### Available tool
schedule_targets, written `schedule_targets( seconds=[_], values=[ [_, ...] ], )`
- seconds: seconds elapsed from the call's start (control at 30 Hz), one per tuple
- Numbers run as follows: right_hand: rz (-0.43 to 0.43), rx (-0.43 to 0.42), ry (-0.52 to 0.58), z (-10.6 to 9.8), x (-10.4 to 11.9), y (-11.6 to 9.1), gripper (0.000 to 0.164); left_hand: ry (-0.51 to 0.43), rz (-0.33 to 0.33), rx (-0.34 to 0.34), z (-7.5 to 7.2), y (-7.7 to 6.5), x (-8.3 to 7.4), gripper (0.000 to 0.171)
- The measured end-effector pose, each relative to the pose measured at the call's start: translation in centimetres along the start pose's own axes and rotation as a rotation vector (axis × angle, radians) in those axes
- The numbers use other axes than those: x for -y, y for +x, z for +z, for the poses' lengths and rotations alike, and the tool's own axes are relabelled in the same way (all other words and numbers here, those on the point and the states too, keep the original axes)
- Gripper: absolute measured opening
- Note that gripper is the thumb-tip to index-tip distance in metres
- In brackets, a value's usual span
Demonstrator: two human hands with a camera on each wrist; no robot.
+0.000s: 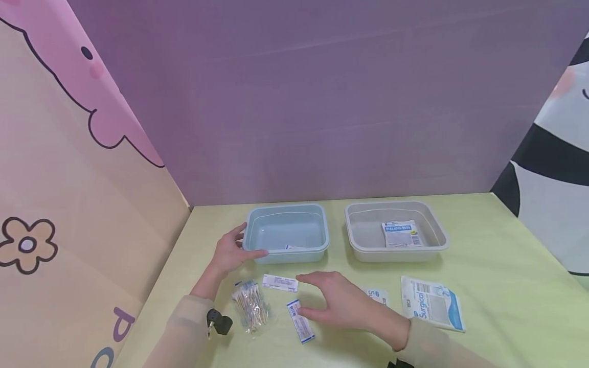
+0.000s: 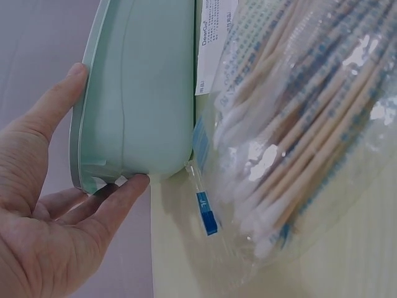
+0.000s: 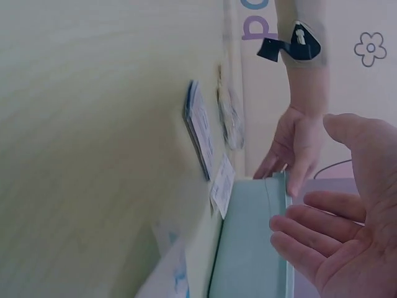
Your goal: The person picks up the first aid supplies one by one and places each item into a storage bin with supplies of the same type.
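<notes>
My left hand (image 1: 231,251) grips the front left corner of a light blue plastic basin (image 1: 285,257). In the left wrist view, its thumb lies along the rim and the other fingers touch the outer wall. Over the table hovers my right hand (image 1: 338,301), thumb and fingers apart, holding nothing. Near its fingertips lie a white bandage-like packet (image 1: 280,282) and a blue-edged packet (image 1: 300,321). A clear bag of cotton swabs (image 1: 251,306) lies below the left hand. Inside the blue basin, a small white packet (image 1: 294,247) shows partly behind the front rim.
Right of the blue basin stands a grey basin (image 1: 397,254) with a blue and white packet (image 1: 402,234) in it. A Surgical packet (image 1: 432,303) lies on the green table at right. A smaller packet (image 1: 378,295) is partly hidden by the right hand. A purple wall (image 1: 322,112) rises behind.
</notes>
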State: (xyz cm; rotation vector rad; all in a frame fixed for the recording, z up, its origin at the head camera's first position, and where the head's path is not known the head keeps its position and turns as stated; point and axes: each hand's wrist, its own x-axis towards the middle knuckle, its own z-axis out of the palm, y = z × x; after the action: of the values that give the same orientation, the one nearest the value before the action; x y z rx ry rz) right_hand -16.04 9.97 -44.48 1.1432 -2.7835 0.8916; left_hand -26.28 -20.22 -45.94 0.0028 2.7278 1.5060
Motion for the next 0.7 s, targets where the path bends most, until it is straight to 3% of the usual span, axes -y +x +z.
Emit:
schedule_targets(
  seconds=[0.27, 0.7],
  values=[
    [0.004, 0.074, 0.018, 1.4, 0.4, 0.0, 0.060, 0.007, -0.012, -0.002, -0.1, -0.1, -0.1, 0.110],
    [0.026, 0.217, -0.077, 3.1, 0.5, 0.1, 0.058, 0.023, -0.012, -0.005, 0.0, 0.0, 0.0, 0.111]
  ],
)
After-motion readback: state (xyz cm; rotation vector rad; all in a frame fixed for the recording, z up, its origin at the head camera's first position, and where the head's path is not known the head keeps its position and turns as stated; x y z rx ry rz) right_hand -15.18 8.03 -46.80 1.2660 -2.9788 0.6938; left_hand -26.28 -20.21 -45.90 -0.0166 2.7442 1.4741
